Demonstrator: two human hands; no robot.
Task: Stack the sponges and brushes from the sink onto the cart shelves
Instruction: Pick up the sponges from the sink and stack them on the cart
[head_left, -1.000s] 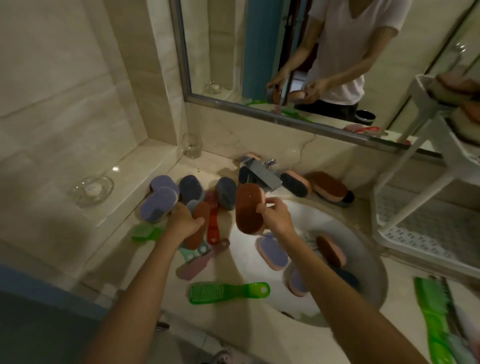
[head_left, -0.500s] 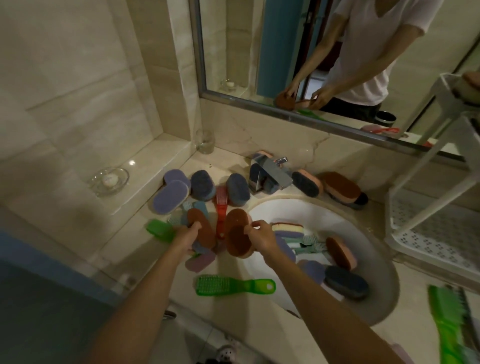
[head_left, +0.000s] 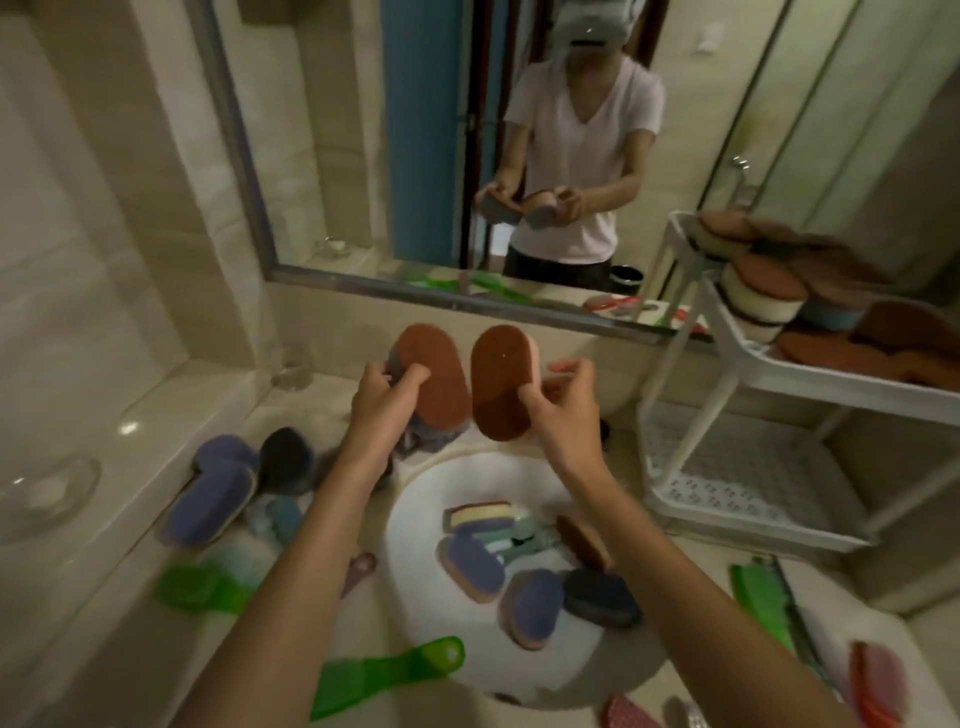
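Note:
My left hand (head_left: 382, 397) grips a brown-faced oval sponge (head_left: 436, 371) and holds it upright above the sink's back edge. Beside it, my right hand (head_left: 563, 402) grips a second brown oval sponge (head_left: 501, 382), their edges nearly touching. Below lies the white sink (head_left: 415, 525) with several sponges, among them a purple one (head_left: 475, 566) and a dark one (head_left: 597, 595). At the right stands the white cart (head_left: 727, 322); its upper shelf carries stacked brown sponges (head_left: 769, 280).
On the left counter lie purple sponges (head_left: 213, 499), a dark sponge (head_left: 285, 462) and a green brush (head_left: 202, 587). Another green brush (head_left: 384, 673) lies at the front; green and red brushes (head_left: 769, 603) at the right. A glass dish (head_left: 47, 493) and mirror (head_left: 467, 156) border the counter.
Both hands rose from the counter, each lifting a brown sponge to above the sink's back edge. The view tilted up, showing more of the cart.

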